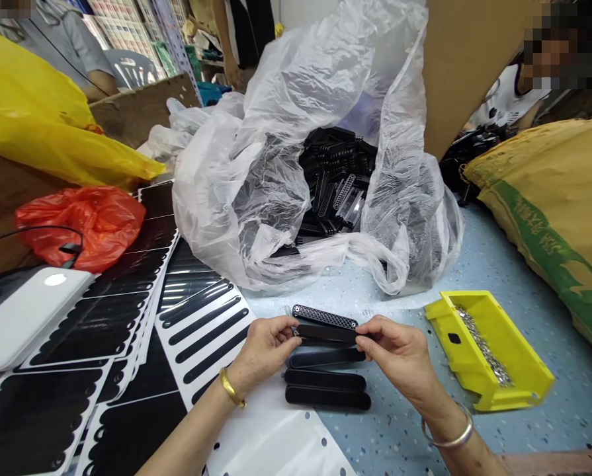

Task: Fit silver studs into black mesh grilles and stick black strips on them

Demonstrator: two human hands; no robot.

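Head view: the left hand (pixel 264 347) and right hand (pixel 392 350) pinch a black plastic strip (pixel 325 333) by its ends, fingers (pixel 360 340) closed on it, just below a perforated black grille (pixel 324 317). A loose pinch could drop it onto the stacked black strips (pixel 325 390) at 6 o'clock — or nudge the grille. It looks slim and matte, held over the speckled table (pixel 474 271).
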